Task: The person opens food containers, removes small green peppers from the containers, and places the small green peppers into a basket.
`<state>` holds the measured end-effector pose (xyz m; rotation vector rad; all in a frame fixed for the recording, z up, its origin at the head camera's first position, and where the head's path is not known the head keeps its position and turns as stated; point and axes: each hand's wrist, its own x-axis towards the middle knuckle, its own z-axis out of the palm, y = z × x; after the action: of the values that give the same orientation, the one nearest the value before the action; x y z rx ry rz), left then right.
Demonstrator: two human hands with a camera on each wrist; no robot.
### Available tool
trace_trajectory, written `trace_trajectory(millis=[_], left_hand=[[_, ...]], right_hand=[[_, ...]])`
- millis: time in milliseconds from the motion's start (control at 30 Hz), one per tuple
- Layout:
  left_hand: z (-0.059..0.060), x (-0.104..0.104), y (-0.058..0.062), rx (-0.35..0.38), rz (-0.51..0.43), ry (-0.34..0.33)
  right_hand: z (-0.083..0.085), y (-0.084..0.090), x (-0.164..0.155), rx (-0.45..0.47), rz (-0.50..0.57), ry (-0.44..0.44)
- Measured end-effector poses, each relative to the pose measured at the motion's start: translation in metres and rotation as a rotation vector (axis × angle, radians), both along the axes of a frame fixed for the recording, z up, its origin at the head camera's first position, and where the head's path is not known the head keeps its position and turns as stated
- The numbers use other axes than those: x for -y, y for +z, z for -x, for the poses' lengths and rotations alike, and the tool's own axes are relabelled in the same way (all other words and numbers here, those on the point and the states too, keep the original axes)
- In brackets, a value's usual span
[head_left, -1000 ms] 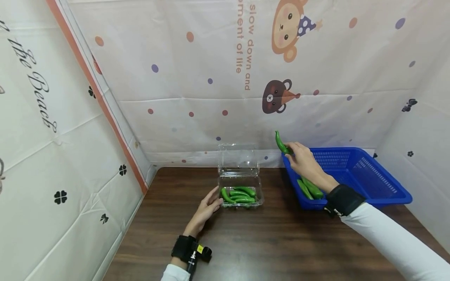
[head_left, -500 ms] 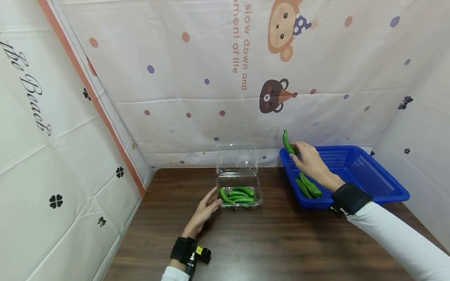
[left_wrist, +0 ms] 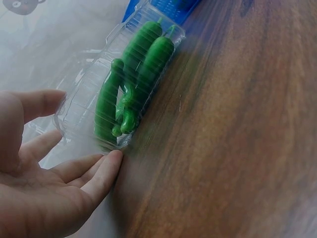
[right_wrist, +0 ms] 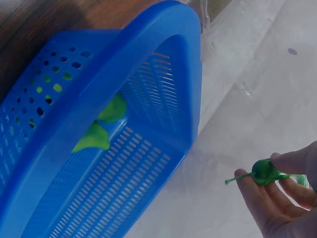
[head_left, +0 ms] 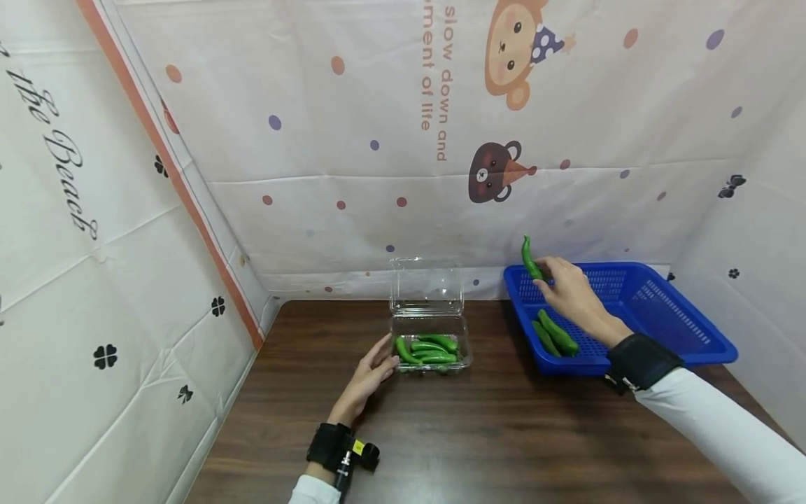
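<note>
Above the left end of the blue basket (head_left: 705, 334), my right hand (head_left: 574, 295) pinches a curved green chili pepper (head_left: 530, 259) between thumb and fingers. The right wrist view shows this pepper (right_wrist: 263, 172) nearly end-on at the fingertips, its thin stem sticking out. Two green peppers (head_left: 557, 334) lie in the basket below. My left hand (head_left: 364, 378) touches the left side of a clear plastic clamshell box (head_left: 467, 346), fingers extended. Several green peppers (head_left: 434, 348) lie inside. In the left wrist view, the fingertips (left_wrist: 115, 157) are right at the box's end.
The box's clear lid (head_left: 428, 283) stands raised at the back, near the patterned cloth wall (head_left: 302, 147). Both containers stand on a dark wooden table (head_left: 478, 434). More cloth hangs along the left (head_left: 145, 294) and right sides.
My right hand has drawn to the right with the pepper, from the basket's left rim to over its inside. The left hand keeps its place at the box.
</note>
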<state>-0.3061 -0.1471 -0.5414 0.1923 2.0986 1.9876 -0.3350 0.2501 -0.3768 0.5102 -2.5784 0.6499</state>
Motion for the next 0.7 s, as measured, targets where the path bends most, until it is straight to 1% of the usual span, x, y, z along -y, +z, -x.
trace_trajectory(millis=[100, 167, 400, 700], left_hand=[[0.0, 0.0, 0.0, 0.012, 0.004, -0.001], [0.0, 0.001, -0.001, 0.006, 0.007, -0.005], [0.001, 0.001, -0.001, 0.004, 0.015, -0.002], [-0.001, 0.001, 0.0, 0.0, 0.018, -0.01]], right_hand=[[0.0, -0.001, -0.002, 0.014, -0.012, -0.029], [-0.001, -0.001, -0.003, 0.023, -0.016, -0.044], [-0.002, -0.005, -0.009, 0.04, -0.018, -0.056], [-0.004, -0.011, -0.018, 0.052, -0.032, -0.088]])
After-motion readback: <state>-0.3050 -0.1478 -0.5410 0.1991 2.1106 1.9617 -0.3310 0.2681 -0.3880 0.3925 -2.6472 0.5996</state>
